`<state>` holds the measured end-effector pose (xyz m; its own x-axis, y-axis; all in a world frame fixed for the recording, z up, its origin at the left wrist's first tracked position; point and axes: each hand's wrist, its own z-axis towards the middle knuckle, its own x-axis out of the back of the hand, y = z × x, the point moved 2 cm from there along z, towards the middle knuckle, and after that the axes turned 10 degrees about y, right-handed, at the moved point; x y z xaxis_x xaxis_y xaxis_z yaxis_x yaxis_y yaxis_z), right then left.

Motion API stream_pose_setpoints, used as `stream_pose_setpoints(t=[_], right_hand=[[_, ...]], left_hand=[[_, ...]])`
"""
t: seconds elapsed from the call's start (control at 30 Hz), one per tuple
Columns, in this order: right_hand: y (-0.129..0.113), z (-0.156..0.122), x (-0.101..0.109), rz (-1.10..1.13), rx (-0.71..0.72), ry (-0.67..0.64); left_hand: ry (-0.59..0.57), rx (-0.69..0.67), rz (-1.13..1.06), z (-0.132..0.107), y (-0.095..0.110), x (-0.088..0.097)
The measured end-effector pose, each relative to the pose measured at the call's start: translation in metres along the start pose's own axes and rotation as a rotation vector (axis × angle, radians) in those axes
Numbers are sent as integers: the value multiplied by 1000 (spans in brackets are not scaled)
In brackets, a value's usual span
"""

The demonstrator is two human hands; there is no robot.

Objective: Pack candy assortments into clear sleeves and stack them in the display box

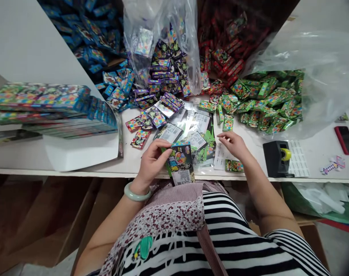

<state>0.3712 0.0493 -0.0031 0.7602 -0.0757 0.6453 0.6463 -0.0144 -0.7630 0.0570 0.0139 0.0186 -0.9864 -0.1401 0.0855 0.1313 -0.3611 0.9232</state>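
My left hand (151, 160) is closed around a clear-wrapped packet (180, 164) with a dark printed card, held at the table's near edge. My right hand (233, 145) rests on the table with fingers curled, its fingertips touching a white label sheet (220, 156) beside a pile of flat clear packets (191, 130). A small green box (234, 165) lies just under my right wrist. Whether the right fingers pinch anything is not visible.
Heaps of small boxes cover the back: blue (99, 42), purple (163, 69) under a plastic bag, red (226, 42), green (266, 99). Stacked display cartons (53, 109) stand left. A black tape dispenser (276, 158), sticker sheet (299, 163) and red phone (346, 140) lie right.
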Motion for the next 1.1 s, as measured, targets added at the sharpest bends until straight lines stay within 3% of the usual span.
stream_pose_setpoints(t=[0.1,0.2,0.4,0.6,0.83,0.93,1.0,1.1], right_hand=[[32,9,9,-163,-127,-120],[42,9,2,-127,-202,-215],[39,5,0,-136,-224,-195],[35,9,0,-112,-195,-309],[33,6,3,62,-308,-227],[15,4,13,166,-287,-175],[-14,5,17,223,-158,-182],[-73,6,11,345,95,-327]], left_hand=[[13,11,20,0,-2,0],[4,27,38,0,-3,-2],[11,52,61,0,-3,-2],[19,75,60,0,-7,-1],[16,56,46,-2,-8,-3],[2,64,56,-1,-8,-5],[-1,59,53,-1,-7,-7],[-11,18,44,1,-3,-11]])
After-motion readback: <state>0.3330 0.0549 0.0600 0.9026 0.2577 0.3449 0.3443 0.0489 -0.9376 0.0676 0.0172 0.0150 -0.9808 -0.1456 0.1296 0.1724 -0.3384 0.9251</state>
